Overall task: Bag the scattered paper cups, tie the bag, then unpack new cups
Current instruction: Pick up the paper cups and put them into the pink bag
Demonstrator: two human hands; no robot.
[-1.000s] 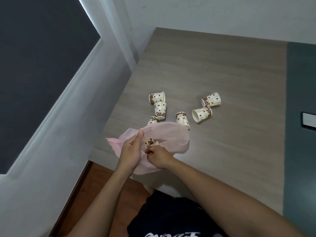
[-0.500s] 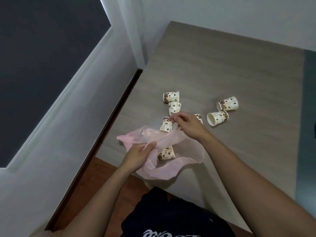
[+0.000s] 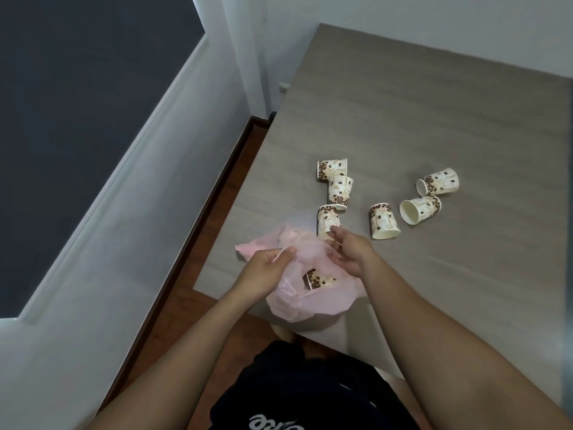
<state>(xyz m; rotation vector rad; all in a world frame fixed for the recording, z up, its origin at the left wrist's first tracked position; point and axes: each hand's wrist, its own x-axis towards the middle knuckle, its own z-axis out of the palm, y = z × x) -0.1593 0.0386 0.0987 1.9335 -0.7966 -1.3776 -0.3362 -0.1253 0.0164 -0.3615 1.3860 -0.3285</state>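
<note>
Six cups (image 3: 384, 225) on table (image 3: 434, 125), 1 in pink bag (image 3: 310, 302) — left grip (image 3: 266, 270) pinching bag, right grip (image 3: 348, 251) loosely spread.

You are looking down at a grey wood-grain table (image 3: 418, 125) sitting against a pale wall (image 3: 403, 23). Brown floor (image 3: 198, 308) is showing beside its near edge, a dark window pane (image 3: 77, 88) is filling the left, and your black clothing (image 3: 304, 389) is showing below.
</note>
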